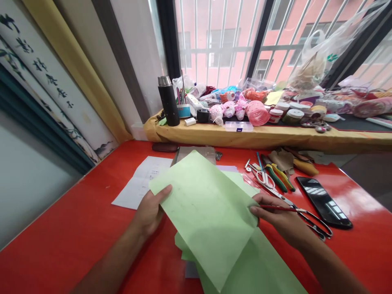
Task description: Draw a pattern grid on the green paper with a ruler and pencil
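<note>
A light green sheet of paper (202, 204) is held up at a slant between my two hands. My left hand (151, 208) pinches its left corner, thumb on top. My right hand (272, 214) grips the right corner between thumb and fingers. A thin dark red stick, perhaps a pencil (281, 208), also lies in that right hand and points to the right. Below the raised sheet, more green paper (260, 265) rests on the red table (76, 228). Faint marks show on the sheet's face, too weak to make out.
White paper with writing (137, 183) lies behind my left hand. To the right are large scissors (312, 224), white-handled scissors (266, 179), pliers (280, 177) and a black phone (324, 202). A thermos (168, 102) and jars (294, 116) crowd the windowsill.
</note>
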{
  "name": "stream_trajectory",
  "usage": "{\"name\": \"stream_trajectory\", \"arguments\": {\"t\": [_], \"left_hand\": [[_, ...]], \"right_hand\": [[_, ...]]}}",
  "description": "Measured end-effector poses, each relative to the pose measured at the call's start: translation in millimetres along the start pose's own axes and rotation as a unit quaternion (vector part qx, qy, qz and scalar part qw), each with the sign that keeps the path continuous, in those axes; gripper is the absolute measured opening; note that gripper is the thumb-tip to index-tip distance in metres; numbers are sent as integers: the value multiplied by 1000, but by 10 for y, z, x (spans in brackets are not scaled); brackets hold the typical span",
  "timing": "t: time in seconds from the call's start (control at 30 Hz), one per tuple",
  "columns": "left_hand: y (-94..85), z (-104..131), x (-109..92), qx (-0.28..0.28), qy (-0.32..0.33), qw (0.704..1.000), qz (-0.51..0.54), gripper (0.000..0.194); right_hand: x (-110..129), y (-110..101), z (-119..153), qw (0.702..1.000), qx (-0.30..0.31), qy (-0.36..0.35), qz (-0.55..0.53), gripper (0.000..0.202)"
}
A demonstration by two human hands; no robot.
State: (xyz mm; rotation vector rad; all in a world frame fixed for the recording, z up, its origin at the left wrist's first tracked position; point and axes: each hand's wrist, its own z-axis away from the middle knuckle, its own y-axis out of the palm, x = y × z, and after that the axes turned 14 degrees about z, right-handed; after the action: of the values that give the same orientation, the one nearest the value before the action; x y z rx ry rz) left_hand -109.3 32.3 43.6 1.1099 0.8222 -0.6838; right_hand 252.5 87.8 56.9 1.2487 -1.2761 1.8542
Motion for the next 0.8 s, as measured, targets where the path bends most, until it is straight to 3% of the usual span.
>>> {"name": "stream_trajectory", "arguments": {"t": [0.1, 0.2, 0.3, 0.4, 0.53, 0.6, 0.8], "left_hand": [[-56, -34, -62, -7, 14, 998, -62, 53], [-64, -36, -82, 26, -4, 991, -129, 46], [-31, 14, -63, 88, -59, 974, -202, 42], [18, 116, -38, 159, -141, 937, -279, 36], [66, 241, -68, 252, -228, 871, -356, 28], [79, 259, -105, 278, -243, 851, -373, 29], [40, 181, -114, 232, -180, 865, -408, 47]], "right_hand": [[-35, -134, -19, 998, -62, 7, 28, 47], [-113, -261, -60, 988, -148, 38, 37, 50], [-186, -353, -93, 975, -208, 75, -6, 56], [-230, -384, -106, 962, -264, 63, 32, 52], [-280, -329, -107, 960, -267, 40, 81, 44], [-307, -283, -106, 958, -263, 27, 109, 39], [-359, -199, -122, 954, -253, -4, 158, 32]]}}
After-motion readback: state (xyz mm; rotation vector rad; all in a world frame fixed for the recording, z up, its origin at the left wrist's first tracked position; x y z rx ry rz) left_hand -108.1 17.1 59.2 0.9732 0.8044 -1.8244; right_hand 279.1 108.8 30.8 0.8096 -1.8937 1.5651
